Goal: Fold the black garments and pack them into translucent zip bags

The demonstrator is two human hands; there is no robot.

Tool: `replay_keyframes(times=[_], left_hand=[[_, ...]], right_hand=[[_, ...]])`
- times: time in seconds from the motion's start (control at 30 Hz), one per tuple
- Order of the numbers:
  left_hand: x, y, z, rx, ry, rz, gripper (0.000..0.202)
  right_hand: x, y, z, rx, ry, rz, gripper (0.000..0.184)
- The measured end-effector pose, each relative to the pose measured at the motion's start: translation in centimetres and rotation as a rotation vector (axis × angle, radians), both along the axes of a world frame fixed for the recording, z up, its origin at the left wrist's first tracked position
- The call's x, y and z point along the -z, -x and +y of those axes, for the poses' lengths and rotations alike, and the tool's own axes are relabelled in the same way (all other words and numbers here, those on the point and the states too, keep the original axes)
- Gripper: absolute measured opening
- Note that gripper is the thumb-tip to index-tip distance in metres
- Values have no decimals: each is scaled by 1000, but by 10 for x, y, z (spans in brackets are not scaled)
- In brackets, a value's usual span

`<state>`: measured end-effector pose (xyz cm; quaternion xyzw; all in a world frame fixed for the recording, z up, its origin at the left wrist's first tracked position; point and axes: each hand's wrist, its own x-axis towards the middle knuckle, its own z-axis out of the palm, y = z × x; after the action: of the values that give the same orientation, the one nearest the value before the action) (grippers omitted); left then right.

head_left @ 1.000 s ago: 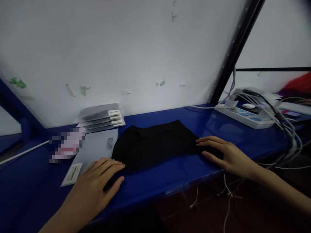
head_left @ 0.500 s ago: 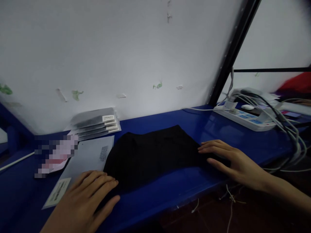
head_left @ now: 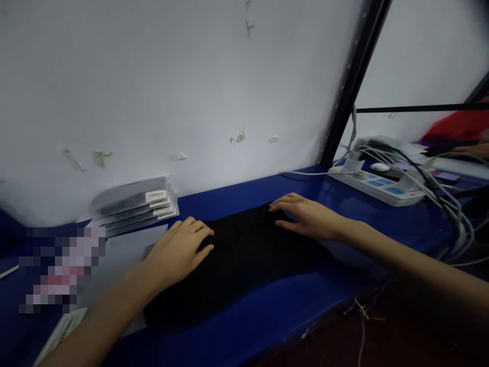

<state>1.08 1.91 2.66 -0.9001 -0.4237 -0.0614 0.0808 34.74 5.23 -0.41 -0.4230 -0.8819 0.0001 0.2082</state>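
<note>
A folded black garment [head_left: 244, 260] lies flat on the blue table [head_left: 290, 300] in front of me. My left hand [head_left: 179, 252] rests palm down on its far left corner, fingers stretched out. My right hand [head_left: 305, 216] lies flat on its far right corner, fingers also extended. Neither hand grips the cloth. Under my left forearm a grey plastic bag with a label [head_left: 122, 250] lies beside the garment.
A stack of packed grey bags [head_left: 133, 204] leans by the white wall at the back left. A white power strip [head_left: 382, 186] with several cables [head_left: 443, 199] sits at the right, behind a black post [head_left: 351, 86]. Another person's hand [head_left: 473, 150] shows at the far right.
Both hands have moved from the garment's near corners up to its far corners. The view has shifted so the table sits lower and closer.
</note>
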Motion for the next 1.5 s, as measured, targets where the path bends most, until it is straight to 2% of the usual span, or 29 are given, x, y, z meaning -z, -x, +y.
replay_keyframes(times=[0.17,0.33,0.43,0.57,0.63,0.73,0.83,0.93,1.03,1.13,1.5], left_hand=[[3,2,0,12,8,10,21],[-4,1,-14,28,37,-39,25],[-7,-3,-11,-79,-27,-92,27],[-12,-4,6,-277,-229,-217,27],[-11,-1,14,-283,-261,-250,28],[0,9,21,-184,-208,-214,30],[16,19,22,-102,-82,-123,35],[25,24,22,-136,-7,-101,41],[24,25,21,-216,11,-105,48],[20,26,20,-251,38,-102,53],[27,31,21,-262,86,-118,71]], right_hand=[[10,1,4,-25,-3,-22,24],[3,0,-12,-31,-25,-21,21],[-2,4,-9,56,-71,-44,21],[-9,19,16,191,-243,79,23],[-11,29,30,236,-286,176,28],[-5,40,44,243,-244,190,30],[8,41,49,239,-156,70,29],[20,36,49,188,-91,-6,28],[24,32,46,127,-69,11,29],[24,29,44,126,-45,29,34],[30,22,45,187,-2,67,42]])
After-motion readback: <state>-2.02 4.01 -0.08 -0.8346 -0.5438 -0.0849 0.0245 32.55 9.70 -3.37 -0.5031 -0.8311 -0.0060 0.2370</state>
